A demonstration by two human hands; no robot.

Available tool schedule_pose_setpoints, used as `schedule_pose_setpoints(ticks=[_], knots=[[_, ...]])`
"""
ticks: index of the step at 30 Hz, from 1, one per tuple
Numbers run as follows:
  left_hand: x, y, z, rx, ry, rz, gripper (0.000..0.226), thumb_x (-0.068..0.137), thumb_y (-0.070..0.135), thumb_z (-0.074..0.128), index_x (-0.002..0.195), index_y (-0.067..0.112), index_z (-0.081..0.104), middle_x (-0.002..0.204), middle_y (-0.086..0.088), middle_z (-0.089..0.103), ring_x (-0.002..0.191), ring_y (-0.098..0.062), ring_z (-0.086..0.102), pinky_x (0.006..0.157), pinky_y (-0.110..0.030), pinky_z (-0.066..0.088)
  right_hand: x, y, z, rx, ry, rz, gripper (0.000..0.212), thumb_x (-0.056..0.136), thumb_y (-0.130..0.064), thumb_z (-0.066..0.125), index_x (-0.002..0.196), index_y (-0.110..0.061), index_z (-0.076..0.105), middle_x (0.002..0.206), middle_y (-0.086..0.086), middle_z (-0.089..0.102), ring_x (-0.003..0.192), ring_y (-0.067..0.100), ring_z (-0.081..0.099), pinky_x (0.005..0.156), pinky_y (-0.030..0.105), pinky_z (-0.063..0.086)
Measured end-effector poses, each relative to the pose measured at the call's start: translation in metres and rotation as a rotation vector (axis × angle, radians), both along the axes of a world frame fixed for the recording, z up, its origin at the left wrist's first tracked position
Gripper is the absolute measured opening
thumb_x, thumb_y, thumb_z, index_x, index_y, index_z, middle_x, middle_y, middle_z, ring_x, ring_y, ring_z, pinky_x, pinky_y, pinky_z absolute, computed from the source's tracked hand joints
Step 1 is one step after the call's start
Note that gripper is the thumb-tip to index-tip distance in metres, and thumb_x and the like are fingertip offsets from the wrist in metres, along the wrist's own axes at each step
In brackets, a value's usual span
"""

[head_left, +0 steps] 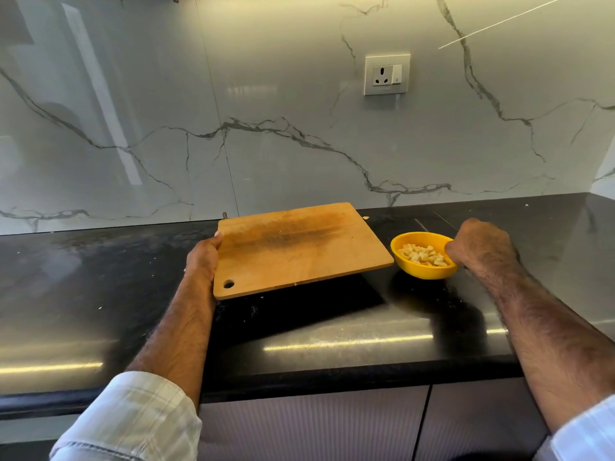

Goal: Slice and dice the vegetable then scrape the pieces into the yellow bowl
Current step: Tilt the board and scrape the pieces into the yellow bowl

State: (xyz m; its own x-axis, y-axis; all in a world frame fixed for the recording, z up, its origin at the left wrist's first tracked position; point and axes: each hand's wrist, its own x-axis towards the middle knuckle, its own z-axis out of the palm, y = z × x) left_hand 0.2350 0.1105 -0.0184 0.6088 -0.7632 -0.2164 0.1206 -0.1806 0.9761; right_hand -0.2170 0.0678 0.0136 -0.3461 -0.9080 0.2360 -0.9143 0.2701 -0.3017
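- Our left hand (203,257) grips the left edge of a wooden cutting board (299,251), lifted and tilted above the black counter (100,277), its right corner just beside the yellow bowl (424,256).
- The diced vegetable pieces (422,255), pale cubes, sit inside the bowl; the board looks bare.
- Our right hand (479,244) is curled at the bowl's right rim; whether it holds anything, we cannot tell.
- We judge scraping is essentially finished; next calls for lowering the board flat.
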Motion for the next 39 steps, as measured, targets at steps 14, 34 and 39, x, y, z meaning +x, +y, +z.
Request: schedule_pose_setpoints(ticks=[14,34,39], knots=[[-0.004,-0.026,-0.011,0.108,-0.135,-0.072,0.028,0.102,0.041,0.064,0.099,0.014,0.059,0.1,-0.008,0.062,0.085,-0.022,0.061,0.064,-0.034,0.045,0.0,-0.022,-0.004,-0.015,-0.078,-0.061,0.031,0.082,-0.02,0.069,0.105,-0.001,0.065,0.089,0.02,0.061,0.082,0.041,0.061,0.066,0.047,0.056],[0.0,-0.069,-0.02,0.42,-0.996,-0.031,0.025,0.09,0.041,0.072,0.088,0.017,0.068,0.083,-0.005,0.069,0.073,-0.023,0.067,0.061,-0.032,0.054,0.004,-0.027,-0.008,-0.015,-0.094,-0.047,0.035,0.085,-0.024,0.07,0.109,0.0,0.062,0.091,0.019,0.059,0.083,0.039,0.061,0.06,0.043,0.052],[0.0,-0.07,-0.021,0.441,-0.987,-0.005,0.031,0.088,0.046,0.076,0.093,0.016,0.07,0.087,-0.007,0.069,0.076,-0.025,0.068,0.067,-0.036,0.059,0.003,-0.025,-0.007,-0.012,-0.101,-0.046,0.033,0.087,-0.022,0.07,0.11,-0.001,0.061,0.084,0.017,0.053,0.079,0.036,0.055,0.06,0.043,0.05]])
